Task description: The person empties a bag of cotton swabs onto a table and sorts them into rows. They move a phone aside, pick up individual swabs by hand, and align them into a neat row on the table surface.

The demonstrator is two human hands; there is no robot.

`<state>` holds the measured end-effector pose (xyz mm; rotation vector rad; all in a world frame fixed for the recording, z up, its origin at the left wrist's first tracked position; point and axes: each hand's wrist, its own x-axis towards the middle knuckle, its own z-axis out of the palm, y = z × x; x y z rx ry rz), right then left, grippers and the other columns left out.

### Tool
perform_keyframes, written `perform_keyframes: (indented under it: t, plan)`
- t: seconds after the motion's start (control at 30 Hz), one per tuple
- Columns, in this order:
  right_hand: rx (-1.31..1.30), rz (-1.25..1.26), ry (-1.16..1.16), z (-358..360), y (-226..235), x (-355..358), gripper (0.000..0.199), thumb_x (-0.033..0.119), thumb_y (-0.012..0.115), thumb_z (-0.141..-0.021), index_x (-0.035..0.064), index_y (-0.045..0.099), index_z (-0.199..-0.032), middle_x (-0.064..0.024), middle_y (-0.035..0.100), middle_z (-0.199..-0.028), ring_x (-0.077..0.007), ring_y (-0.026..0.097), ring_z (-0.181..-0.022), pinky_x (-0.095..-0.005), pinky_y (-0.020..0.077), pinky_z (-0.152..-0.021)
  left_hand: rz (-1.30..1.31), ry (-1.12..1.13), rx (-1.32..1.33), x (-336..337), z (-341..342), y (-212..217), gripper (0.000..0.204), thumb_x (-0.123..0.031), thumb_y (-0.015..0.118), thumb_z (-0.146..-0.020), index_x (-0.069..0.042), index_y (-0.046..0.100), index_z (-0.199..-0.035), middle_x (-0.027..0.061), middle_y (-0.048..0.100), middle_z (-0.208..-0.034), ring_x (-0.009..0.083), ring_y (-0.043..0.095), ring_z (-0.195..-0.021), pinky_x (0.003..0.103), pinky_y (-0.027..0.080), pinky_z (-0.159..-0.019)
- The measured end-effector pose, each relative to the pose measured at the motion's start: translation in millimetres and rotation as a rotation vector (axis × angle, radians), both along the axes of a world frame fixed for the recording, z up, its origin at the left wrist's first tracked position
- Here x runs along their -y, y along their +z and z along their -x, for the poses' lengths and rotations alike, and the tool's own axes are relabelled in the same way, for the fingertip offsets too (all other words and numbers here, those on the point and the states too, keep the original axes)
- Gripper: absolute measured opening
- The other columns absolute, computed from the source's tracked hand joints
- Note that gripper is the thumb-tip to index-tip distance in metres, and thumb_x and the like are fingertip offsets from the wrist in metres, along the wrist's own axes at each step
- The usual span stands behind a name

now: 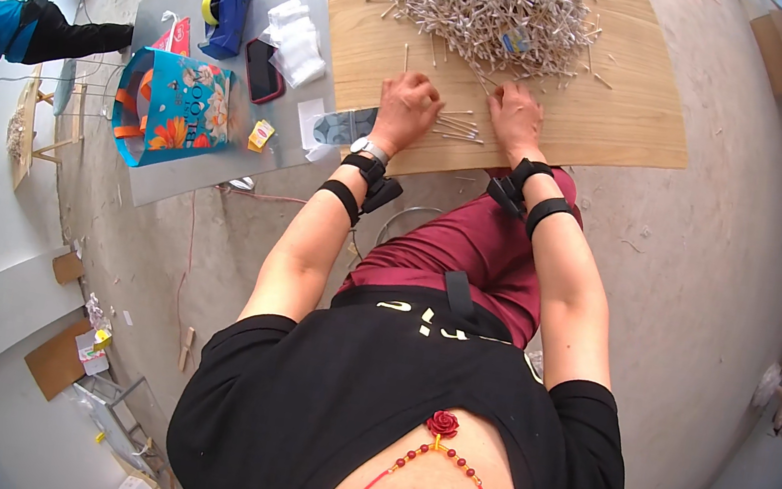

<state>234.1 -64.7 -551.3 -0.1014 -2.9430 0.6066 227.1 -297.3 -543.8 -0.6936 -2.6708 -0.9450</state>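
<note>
A big heap of cotton swabs (487,6) covers the far part of a wooden board. My left hand (408,110) rests on the board near its front edge, fingers bent in and the tips pinched at the end of a swab. Just right of those fingertips, several loose swabs (459,126) lie side by side, roughly parallel. My right hand (515,119) is at the near edge of the heap, its fingers curled together; a swab shows at the fingertips, though the grip is partly hidden. Among the heaped swabs sits a small blue-and-yellow piece (514,40).
Left of the wooden board (621,127), a grey table (157,184) holds a blue tape dispenser (227,18), a phone (263,72), white plastic packaging (295,43), a flowered bag (178,112) and a small yellow box (261,135). Another person (28,33) stands at the far left.
</note>
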Motion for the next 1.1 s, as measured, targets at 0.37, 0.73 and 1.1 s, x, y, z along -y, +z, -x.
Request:
perform_keyframes:
  t: [0.37,0.73,1.1]
  plan:
    - [0.014,-0.004,-0.009,0.0,-2.7,9.2,0.013,0.022,0.069,-0.088,0.0138,0.069,-0.098,-0.009,0.069,-0.107,-0.0308,0.065,-0.108,-0.0479,0.0482,-0.09,0.168,0.589,0.064,18.9,38.7,-21.4,0.018,-0.026,0.077,-0.084,-0.012,0.069,-0.092,0.0104,0.06,-0.107,0.0323,0.054,-0.11,0.047,0.043,-0.094]
    - [-0.098,-0.01,0.413,-17.2,8.3,17.0,0.011,0.021,0.07,-0.09,0.014,0.07,-0.098,-0.0076,0.066,-0.1,-0.0304,0.064,-0.1,-0.0454,0.0478,-0.087,-0.044,0.215,0.039,7.6,14.8,-21.5,0.013,-0.02,0.078,-0.08,-0.01,0.073,-0.087,0.0088,0.063,-0.103,0.0315,0.057,-0.106,0.047,0.043,-0.092]
    - [-0.124,0.046,-0.053,9.5,-9.7,-5.2,0.017,0.016,0.076,-0.083,0.0109,0.069,-0.098,-0.0114,0.064,-0.107,-0.034,0.06,-0.109,-0.0477,0.0475,-0.091,0.038,0.349,0.053,-21.2,38.8,-9.3,0.025,-0.031,0.079,-0.081,-0.012,0.07,-0.095,0.0111,0.064,-0.105,0.0329,0.058,-0.109,0.046,0.041,-0.097]
